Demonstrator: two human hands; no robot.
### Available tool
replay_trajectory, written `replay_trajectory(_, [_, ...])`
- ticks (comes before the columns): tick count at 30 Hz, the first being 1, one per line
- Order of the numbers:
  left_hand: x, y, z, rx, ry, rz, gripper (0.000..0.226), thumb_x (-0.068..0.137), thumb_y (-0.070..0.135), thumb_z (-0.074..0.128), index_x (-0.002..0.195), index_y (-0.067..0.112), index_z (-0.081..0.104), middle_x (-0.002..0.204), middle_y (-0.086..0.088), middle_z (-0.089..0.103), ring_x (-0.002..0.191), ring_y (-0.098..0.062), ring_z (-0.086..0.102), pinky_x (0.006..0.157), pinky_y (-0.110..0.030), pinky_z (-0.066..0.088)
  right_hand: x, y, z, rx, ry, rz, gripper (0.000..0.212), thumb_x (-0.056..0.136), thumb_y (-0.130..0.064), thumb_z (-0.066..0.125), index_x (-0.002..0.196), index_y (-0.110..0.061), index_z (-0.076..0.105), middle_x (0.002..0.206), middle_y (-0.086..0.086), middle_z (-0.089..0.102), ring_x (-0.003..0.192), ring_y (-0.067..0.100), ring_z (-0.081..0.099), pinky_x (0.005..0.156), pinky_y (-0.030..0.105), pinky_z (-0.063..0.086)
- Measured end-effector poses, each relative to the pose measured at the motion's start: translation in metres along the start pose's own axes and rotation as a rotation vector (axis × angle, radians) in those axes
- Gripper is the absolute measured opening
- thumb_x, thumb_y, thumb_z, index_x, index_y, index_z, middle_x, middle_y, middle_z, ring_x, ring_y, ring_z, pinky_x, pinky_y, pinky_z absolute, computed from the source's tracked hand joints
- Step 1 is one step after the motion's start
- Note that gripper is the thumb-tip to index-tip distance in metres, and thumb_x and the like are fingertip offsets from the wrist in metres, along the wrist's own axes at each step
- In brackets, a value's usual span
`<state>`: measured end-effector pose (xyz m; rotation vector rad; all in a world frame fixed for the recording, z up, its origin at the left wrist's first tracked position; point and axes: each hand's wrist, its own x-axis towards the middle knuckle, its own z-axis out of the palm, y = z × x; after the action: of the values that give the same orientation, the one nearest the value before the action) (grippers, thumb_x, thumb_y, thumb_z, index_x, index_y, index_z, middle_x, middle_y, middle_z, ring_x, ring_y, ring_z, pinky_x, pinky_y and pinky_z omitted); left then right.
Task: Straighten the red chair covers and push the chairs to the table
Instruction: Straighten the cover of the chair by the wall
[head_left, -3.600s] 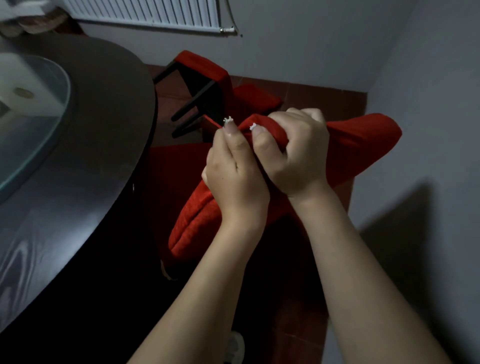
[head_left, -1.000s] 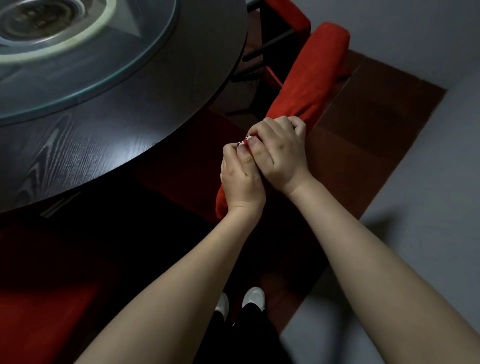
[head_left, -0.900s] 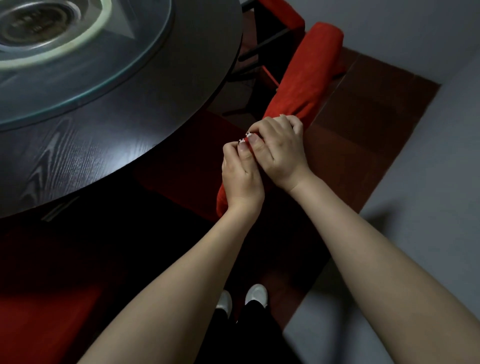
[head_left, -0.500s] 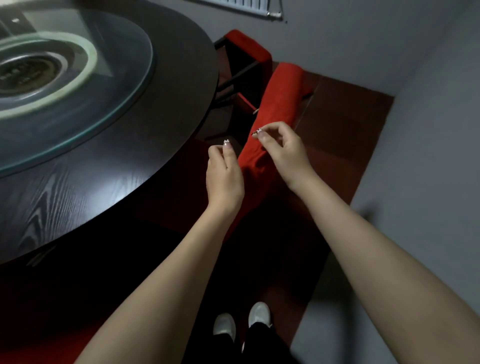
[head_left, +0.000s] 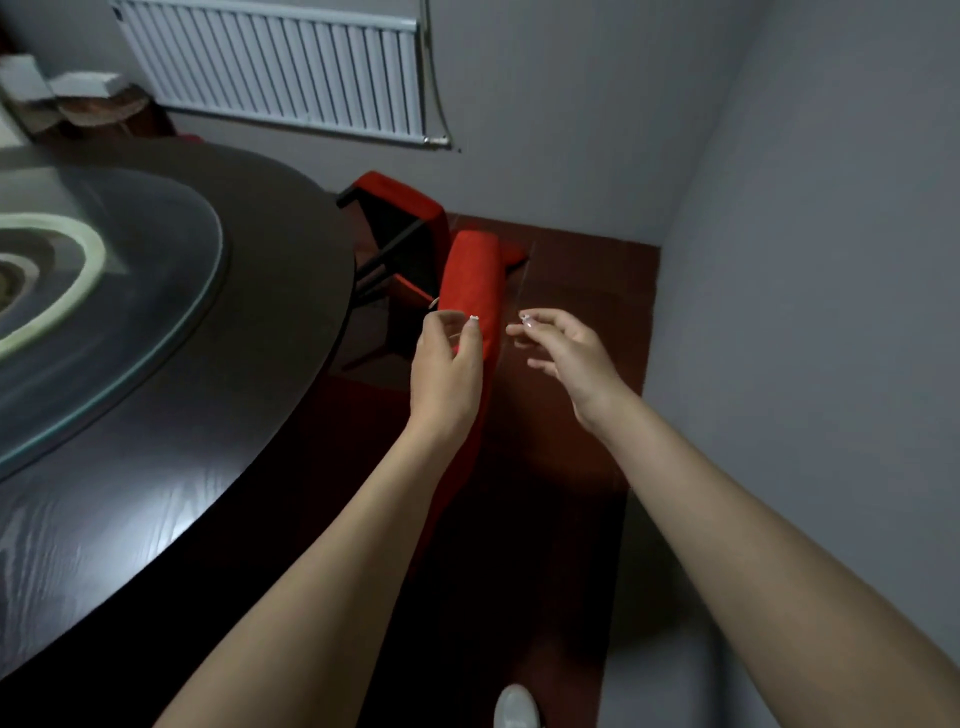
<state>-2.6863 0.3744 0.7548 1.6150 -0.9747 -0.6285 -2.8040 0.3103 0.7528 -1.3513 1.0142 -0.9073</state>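
Observation:
A red-covered chair back (head_left: 471, 280) stands upright beside the round dark table (head_left: 171, 467), seen edge-on. My left hand (head_left: 448, 374) hovers in front of the chair back with fingers loosely curled and holds nothing. My right hand (head_left: 563, 353) is off the cover, to its right, fingers spread and relaxed. A second red-covered chair (head_left: 400, 208) with a dark frame stands farther along the table, near the back wall.
A glass turntable (head_left: 104, 291) lies on the table. A white radiator (head_left: 275, 67) hangs on the back wall. A grey wall (head_left: 810, 312) runs close on the right, leaving a narrow strip of dark red floor (head_left: 582, 280). My white shoe (head_left: 514, 709) shows at the bottom.
Both hands gripped the top of the red chair cover a second ago. They have let go and drawn apart, and the view has lifted toward the radiator wall.

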Motion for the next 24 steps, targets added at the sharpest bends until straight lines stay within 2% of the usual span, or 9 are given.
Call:
replay_trajectory(5, [0.010, 0.016, 0.019, -0.043, -0.070, 0.034, 0.022, 0.096, 0.032, 0.046, 0.114, 0.022, 0.053, 0.097, 0.018, 0.054, 0.088, 0.006, 0.050, 0.067, -0.010, 0.035, -0.001, -0.004, -0.027, 0.021, 0.102, -0.019, 0.013, 0.092, -0.024, 0.056, 0.101, -0.033, 0.059, 0.108, -0.003, 0.066, 0.098, 0.009, 0.062, 0.087, 0.030, 0.049])
replay_trajectory(10, [0.017, 0.022, 0.043, -0.113, -0.123, 0.039, 0.019, 0.093, 0.030, 0.051, 0.111, 0.023, 0.053, 0.095, 0.020, 0.054, 0.089, 0.007, 0.051, 0.066, -0.006, 0.035, 0.003, -0.001, -0.056, 0.065, 0.173, 0.007, 0.031, 0.090, -0.029, 0.059, 0.120, -0.032, 0.051, 0.108, -0.013, 0.063, 0.101, 0.005, 0.061, 0.083, 0.029, 0.051])
replay_trajectory(14, [0.035, 0.024, 0.068, -0.173, -0.155, 0.018, 0.022, 0.092, 0.027, 0.052, 0.113, 0.020, 0.053, 0.098, 0.018, 0.055, 0.090, 0.009, 0.051, 0.070, -0.009, 0.035, 0.021, 0.003, -0.078, 0.106, 0.241, 0.033, 0.031, 0.089, -0.028, 0.061, 0.117, -0.032, 0.051, 0.108, -0.010, 0.063, 0.102, 0.007, 0.062, 0.082, 0.029, 0.051])
replay_trajectory(19, [0.075, 0.024, 0.108, -0.220, -0.175, -0.020, 0.015, 0.096, 0.032, 0.045, 0.107, 0.025, 0.053, 0.109, 0.008, 0.059, 0.101, -0.004, 0.054, 0.079, -0.020, 0.041, 0.066, 0.010, -0.106, 0.107, 0.265, 0.045, 0.030, 0.089, -0.029, 0.061, 0.117, -0.031, 0.051, 0.111, -0.008, 0.063, 0.103, 0.008, 0.061, 0.082, 0.028, 0.050])
replay_trajectory(24, [0.131, 0.034, 0.162, -0.194, -0.208, -0.015, 0.015, 0.094, 0.030, 0.051, 0.108, 0.027, 0.053, 0.100, 0.018, 0.056, 0.092, 0.007, 0.051, 0.068, -0.011, 0.036, 0.133, 0.009, -0.147, 0.126, 0.311, 0.064, 0.028, 0.089, -0.029, 0.061, 0.116, -0.030, 0.052, 0.112, -0.006, 0.063, 0.101, 0.008, 0.062, 0.075, 0.025, 0.049])
